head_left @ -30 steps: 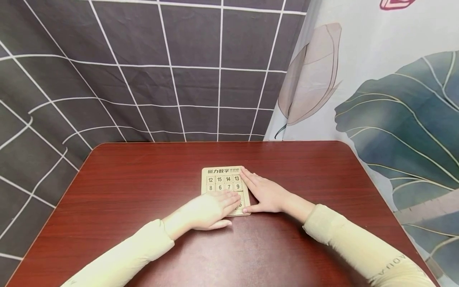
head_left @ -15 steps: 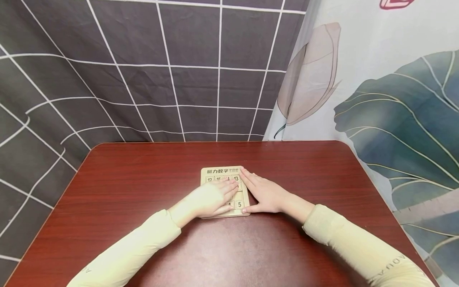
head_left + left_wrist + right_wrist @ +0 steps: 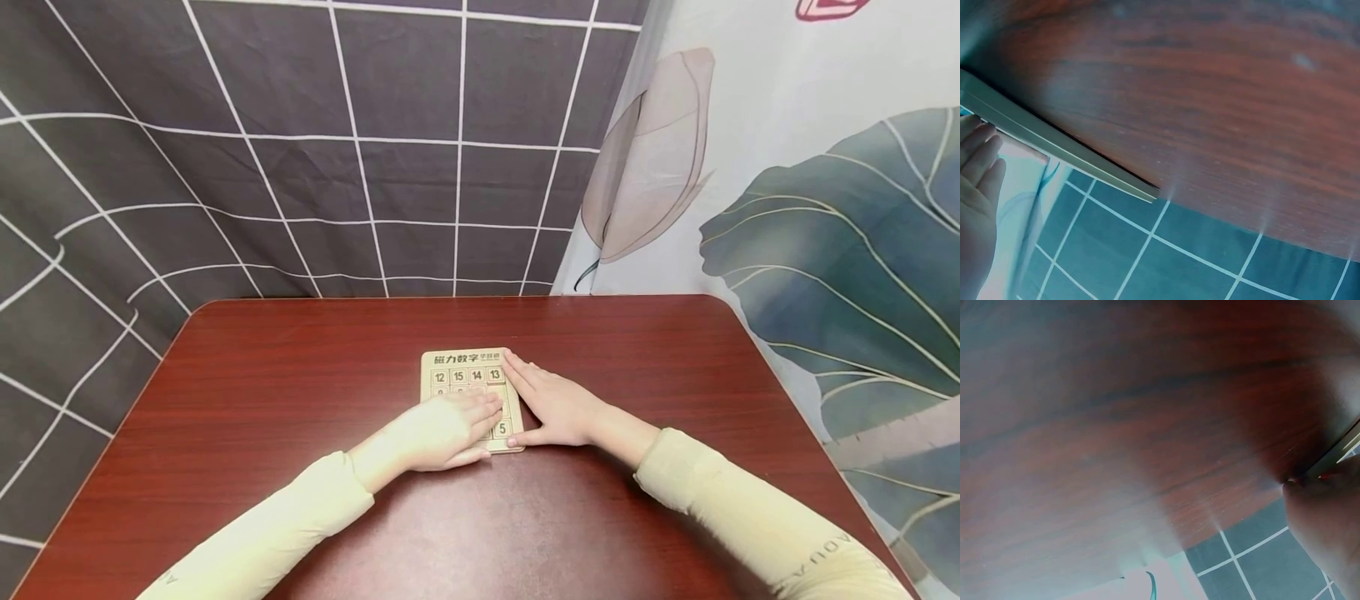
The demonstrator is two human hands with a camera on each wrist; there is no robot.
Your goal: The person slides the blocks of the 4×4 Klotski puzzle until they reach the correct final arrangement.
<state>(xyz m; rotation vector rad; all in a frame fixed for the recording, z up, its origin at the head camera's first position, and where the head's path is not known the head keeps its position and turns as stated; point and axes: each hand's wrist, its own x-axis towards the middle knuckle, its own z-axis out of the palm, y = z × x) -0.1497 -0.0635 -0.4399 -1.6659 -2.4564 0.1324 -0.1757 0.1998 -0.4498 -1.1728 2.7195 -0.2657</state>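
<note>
A pale number sliding puzzle (image 3: 427, 360) lies flat on the table. Its top row reads 12, 15, 14, 13, and a 5 tile (image 3: 502, 429) shows at the lower right. Below the 13 is a bare slot. My left hand (image 3: 442, 429) reaches over the lower tiles with straight fingers, the fingertips on the right-hand column, hiding most numbers there. My right hand (image 3: 562, 408) rests against the right edge, straight fingers at the top corner and thumb at the bottom corner. In the left wrist view the puzzle's side (image 3: 1054, 140) runs beside my left fingers (image 3: 982, 159).
The puzzle sits mid-table on a reddish-brown wooden table (image 3: 300, 367) with rounded far corners. Behind hangs a dark curtain (image 3: 405, 183) with white grid lines. A white leaf-patterned cloth (image 3: 675, 217) hangs at the right.
My left hand slid up over the upper rows, then came back down part way. The 9 tile has left its spot under the 13. My right hand stays in place.
</note>
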